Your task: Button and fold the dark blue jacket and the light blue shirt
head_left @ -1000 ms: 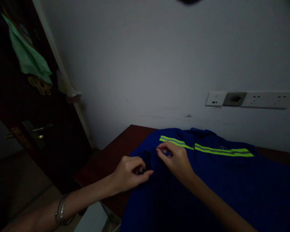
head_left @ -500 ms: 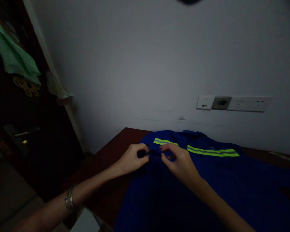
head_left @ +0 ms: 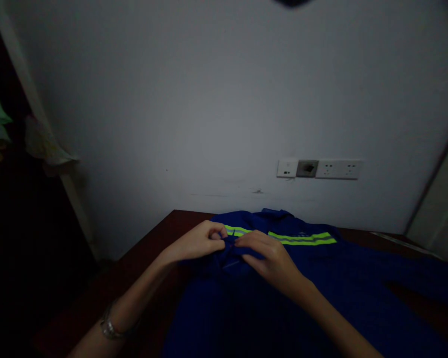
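Across the dark red tabletop (head_left: 160,233), from six round to four o'clock in the view, lies a blue work jacket (head_left: 336,273) with broken bands of yellow-green and grey reflective tape (head_left: 302,239); its collar (head_left: 278,213) sits at two o'clock from the hands, close to the pale wall (head_left: 171,99).

Both bare hands are at the jacket near six o'clock; the left hand (head_left: 205,241) is narrow, thumb and forefinger drawn close at the edge of a bunched fold (head_left: 229,256); the right hand (head_left: 271,253), at three o'clock from it, is narrow too, fingers curved over the same fold with the thumb beneath; whether either set of fingertips closes fully on the cloth — the light is dim — cannot be told.

As for progress, the jacket is already spread out, and its cloth towards four o'clock lies untouched; between the hands it stands rucked up, so the handling there looks unfinished; whether the fingers are at a button, a seam or plain cloth is too dark to make out — how much remains cannot be judged.

On the left wrist, between seven and eight o'clock, is a bracelet (head_left: 110,326); at three o'clock the wall carries a socket panel (head_left: 338,169).
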The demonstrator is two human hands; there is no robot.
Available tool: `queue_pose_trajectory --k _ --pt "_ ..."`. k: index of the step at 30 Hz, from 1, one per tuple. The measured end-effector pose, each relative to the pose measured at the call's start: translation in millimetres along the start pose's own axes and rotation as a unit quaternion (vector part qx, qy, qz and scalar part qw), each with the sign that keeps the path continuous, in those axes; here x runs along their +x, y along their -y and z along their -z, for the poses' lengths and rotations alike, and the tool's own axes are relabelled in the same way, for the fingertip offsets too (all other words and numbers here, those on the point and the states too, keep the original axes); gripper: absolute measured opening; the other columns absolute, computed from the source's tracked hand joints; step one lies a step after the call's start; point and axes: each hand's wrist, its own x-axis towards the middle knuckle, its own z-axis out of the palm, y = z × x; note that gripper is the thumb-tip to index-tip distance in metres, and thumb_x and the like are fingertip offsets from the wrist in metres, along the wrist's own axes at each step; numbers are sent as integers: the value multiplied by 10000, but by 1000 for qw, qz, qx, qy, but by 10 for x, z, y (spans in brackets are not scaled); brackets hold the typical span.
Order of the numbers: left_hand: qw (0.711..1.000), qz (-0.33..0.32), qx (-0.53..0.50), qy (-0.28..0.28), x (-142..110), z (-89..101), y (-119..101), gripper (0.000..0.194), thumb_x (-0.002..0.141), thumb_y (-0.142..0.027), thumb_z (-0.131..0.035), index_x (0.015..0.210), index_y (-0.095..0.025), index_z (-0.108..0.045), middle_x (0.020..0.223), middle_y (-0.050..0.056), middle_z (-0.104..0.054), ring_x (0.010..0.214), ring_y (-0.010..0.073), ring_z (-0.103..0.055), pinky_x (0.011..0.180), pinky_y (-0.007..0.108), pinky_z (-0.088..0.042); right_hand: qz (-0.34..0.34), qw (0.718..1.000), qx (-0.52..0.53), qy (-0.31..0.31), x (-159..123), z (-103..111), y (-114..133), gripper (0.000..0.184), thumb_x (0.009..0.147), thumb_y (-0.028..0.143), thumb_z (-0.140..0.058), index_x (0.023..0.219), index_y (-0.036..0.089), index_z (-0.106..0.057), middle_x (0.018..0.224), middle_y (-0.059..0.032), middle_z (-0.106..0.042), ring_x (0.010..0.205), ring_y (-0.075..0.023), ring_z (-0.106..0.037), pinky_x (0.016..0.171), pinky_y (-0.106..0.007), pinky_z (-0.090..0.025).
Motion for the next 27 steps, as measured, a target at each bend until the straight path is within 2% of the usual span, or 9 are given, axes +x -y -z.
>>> queue_pose_trajectory --k 4,7,12,16,20,23,25,27 --pt "996 -53 70 23 130 -19 -129 172 707 -291 -564 796 -149 -599 640 -38 -507 581 87 -420 529 193 -301 -5 1000 -23 1 -72 138 -82 183 775 113 -548 922 194 -622 929 -54 -652 901 -173 -587 799 -338 -479" --pt "988 -91 120 43 205 -24 -192 194 679 -292 -609 815 -160 -650 740 -15 -585 692 115 -493 620 206 -350 -9 1000 -20 9 -100 240 -107 183 766 99 -543 902 186 -629 936 -62 -650 914 -173 -584 793 -332 -482" --pt "981 -104 162 -6 310 -56 -221 149 685 -233 -575 772 -159 -670 715 -10 -607 702 129 -508 613 210 -350 -36 999 5 10 -125 331 -148 198 769 100 -534 916 194 -629 920 -49 -650 902 -159 -590 792 -317 -485" --pt "985 -104 135 -15 377 -84 -251 158 705 -227 -548 764 -162 -679 712 -10 -623 684 124 -516 602 206 -354 -47 999 -11 4 -130 371 -202 227 783 106 -525 970 197 -617 921 -49 -647 895 -160 -589 787 -317 -488" --pt "991 -93 95 -18 461 -120 -256 167 703 -222 -556 793 -159 -681 750 -7 -641 720 129 -536 651 210 -382 8 996 -87 20 -119 445 -204 278 799 107 -511 1035 215 -613 1032 -82 -606 966 -179 -557 788 -337 -495" --pt "992 -98 79 -1 522 -149 -232 167 708 -223 -560 796 -155 -685 755 -1 -646 729 130 -540 669 215 -390 37 991 -128 22 -112 528 -172 250 800 127 -535 1014 221 -625 1087 -95 -570 1041 -206 -519 813 -370 -492" --pt "992 -102 71 14 548 -163 -214 173 720 -226 -556 805 -154 -688 760 4 -648 733 129 -542 675 218 -395 44 992 -121 9 -115 589 -148 192 792 169 -571 966 217 -638 1092 -91 -562 1074 -217 -500 845 -392 -483" --pt "993 -100 67 19 564 -178 -202 178 727 -232 -555 813 -152 -688 762 7 -648 734 129 -544 678 220 -400 43 992 -118 -30 -124 641 -116 133 783 207 -596 905 213 -649 1081 -87 -564 1091 -229 -492 875 -425 -468"
